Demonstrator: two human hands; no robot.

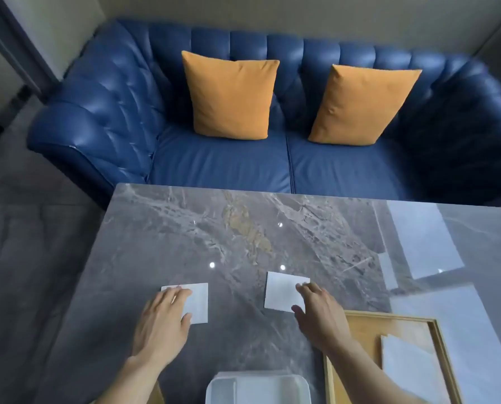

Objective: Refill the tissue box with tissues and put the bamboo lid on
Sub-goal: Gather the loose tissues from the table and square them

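My left hand [163,319] lies flat, fingers spread, on a folded tissue [195,301]; my right hand [319,312] lies likewise on another tissue [282,291], tilted slightly clockwise, long axis away from me. The open tissue box [258,387] sits nearest me, bamboo lid [389,357] rightmost. Thin tissues may slide on glossy marble instead of lifting

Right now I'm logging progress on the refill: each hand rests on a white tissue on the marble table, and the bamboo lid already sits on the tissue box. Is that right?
Not quite. The head view shows the bamboo lid lying flat on the marble table beside the open tissue box, not on it. The rest holds: the left hand and right hand each rest on a white tissue.
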